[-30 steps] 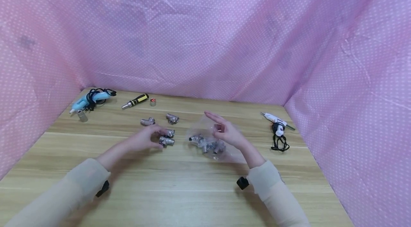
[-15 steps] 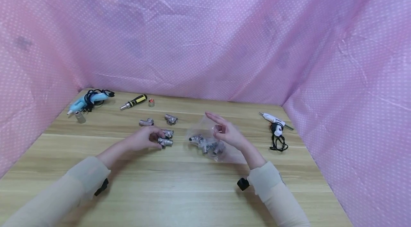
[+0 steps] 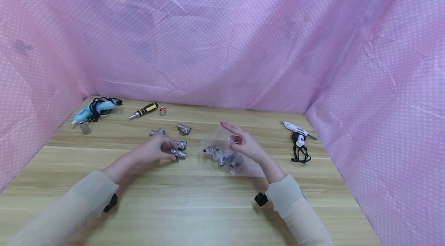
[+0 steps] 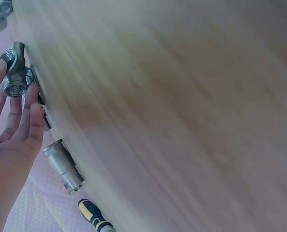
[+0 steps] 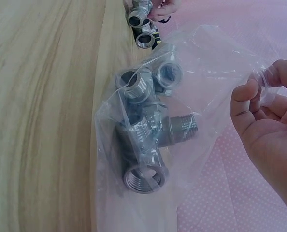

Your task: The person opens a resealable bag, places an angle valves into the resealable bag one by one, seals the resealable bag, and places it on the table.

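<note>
My left hand (image 3: 151,152) grips a shiny metal tee pipe fitting (image 3: 180,153) between thumb and fingers, low over the table; its threaded ends show in the left wrist view. Another metal fitting (image 3: 182,145) lies just behind it. Two more fittings rest farther back, one (image 3: 157,132) partly behind the left hand and one (image 3: 184,129) to its right. Thumb and fingers of my right hand (image 3: 247,146) pinch the raised edge of a clear plastic bag (image 5: 216,63). Several metal fittings (image 5: 143,130) lie inside the bag on the table.
Along the back left are a blue glue gun (image 3: 83,115) with black cord, a metal cylinder (image 3: 85,128), a yellow-black screwdriver (image 3: 146,110) and a small round container (image 3: 162,111). A white corded tool (image 3: 294,127) lies right. Pink dotted cloth (image 3: 222,45) surrounds the table.
The left fingers have closed on the tee fitting, which now looks slightly tilted. The right hand keeps its hold on the bag. The head view has shifted slightly.
</note>
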Demonstrator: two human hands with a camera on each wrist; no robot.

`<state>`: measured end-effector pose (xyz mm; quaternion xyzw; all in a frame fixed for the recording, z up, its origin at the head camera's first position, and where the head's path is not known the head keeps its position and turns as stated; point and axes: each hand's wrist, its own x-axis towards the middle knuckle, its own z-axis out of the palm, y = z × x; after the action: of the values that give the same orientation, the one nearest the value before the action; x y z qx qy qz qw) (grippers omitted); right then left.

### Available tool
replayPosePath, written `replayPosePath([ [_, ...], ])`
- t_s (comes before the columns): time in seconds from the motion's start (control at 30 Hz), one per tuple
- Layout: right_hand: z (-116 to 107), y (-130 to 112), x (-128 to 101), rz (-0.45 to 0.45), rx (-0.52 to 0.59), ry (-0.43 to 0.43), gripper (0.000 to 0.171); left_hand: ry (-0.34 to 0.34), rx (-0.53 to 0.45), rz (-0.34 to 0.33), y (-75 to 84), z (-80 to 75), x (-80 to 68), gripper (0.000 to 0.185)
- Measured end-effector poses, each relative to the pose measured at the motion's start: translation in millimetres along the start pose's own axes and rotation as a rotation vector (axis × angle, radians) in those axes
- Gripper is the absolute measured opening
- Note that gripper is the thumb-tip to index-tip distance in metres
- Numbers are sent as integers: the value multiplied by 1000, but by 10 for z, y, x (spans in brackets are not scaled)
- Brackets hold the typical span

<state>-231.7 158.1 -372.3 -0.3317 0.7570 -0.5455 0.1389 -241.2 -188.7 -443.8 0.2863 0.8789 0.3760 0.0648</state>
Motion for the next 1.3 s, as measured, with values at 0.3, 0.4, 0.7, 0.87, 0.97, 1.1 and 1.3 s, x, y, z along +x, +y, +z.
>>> replayPosePath([
  [0.3,0,14,12,1,8,5,67,45,-27,-19,153,-48,34,31],
  [0.4,3,14,19,-13,5,3,67,70,-49,-33,232,-72,58,33],
  [0.7,-1,2,39,-30,-17,3,67,183,-93,6,487,-124,145,31],
  [0.87,-5,-10,49,-21,-31,4,68,230,-121,27,651,-119,207,34],
  [0.97,-3,-15,56,-18,-28,2,68,273,-128,30,736,-64,265,34],
  [1.1,1,-18,65,-14,-30,-1,67,309,-151,36,813,82,382,33],
  [1.3,5,-27,81,-22,-36,-5,66,304,-213,13,908,346,547,34],
])
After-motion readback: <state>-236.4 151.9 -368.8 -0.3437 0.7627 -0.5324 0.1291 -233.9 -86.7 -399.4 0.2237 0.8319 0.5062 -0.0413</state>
